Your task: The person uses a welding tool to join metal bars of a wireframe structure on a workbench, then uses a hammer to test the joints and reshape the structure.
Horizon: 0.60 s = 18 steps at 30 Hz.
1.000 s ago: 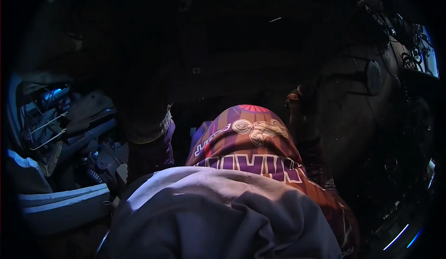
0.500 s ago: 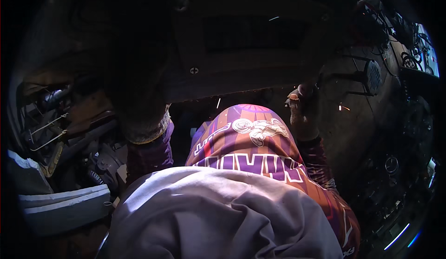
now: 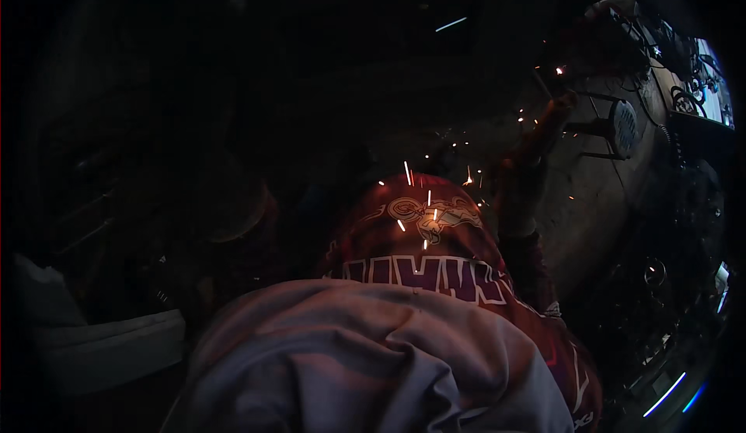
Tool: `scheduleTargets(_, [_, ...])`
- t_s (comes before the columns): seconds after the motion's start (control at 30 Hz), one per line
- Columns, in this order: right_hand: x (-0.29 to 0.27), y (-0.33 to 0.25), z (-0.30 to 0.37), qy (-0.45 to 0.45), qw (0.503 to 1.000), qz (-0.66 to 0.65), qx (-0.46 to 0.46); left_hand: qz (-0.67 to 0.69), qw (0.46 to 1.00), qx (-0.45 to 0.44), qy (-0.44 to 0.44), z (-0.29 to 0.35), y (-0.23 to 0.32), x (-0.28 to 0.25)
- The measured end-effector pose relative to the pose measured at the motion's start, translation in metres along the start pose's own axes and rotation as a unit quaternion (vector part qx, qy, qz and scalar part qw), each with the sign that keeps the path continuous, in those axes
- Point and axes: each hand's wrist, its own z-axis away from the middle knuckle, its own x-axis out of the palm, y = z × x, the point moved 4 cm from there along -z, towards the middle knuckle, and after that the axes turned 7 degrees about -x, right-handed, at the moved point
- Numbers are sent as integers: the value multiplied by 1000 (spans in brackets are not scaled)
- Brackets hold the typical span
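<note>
Much of the scene is in deep shadow. My right arm (image 3: 527, 176) stretches forward and to the right, and my right hand (image 3: 564, 102) is closed at its end. From it a thin straight rod (image 3: 542, 84) juts up and to the left; what else the fingers hold is too dark to make out. A bright orange spark (image 3: 559, 70) glows just beyond the hand. On the left, only the faint cuff (image 3: 242, 229) of my left glove shows; its fingers are lost in the dark. Sparks fall in front of my patterned shirt (image 3: 423, 235).
A small stool with a round top (image 3: 625, 129) lies on its side to the right on the grey floor (image 3: 602, 180). Bent pale panels (image 3: 113, 343) stand at the lower left. Cables and a bicycle-like shape (image 3: 687, 104) show at the far right.
The scene has darkened, hiding the large dark panel with a window and screws. My right hand has moved up and to the right, away from my body. More sparks are flying.
</note>
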Motion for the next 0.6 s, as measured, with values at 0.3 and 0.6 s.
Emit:
scheduleTargets(0.3, [18, -19, 10, -20, 999, 33, 23, 371, 842, -365, 143, 3, -89, -55])
scheduleTargets(0.6, [48, -22, 35, -12, 994, 59, 87, 389, 802, -435, 129, 3, -136, -45])
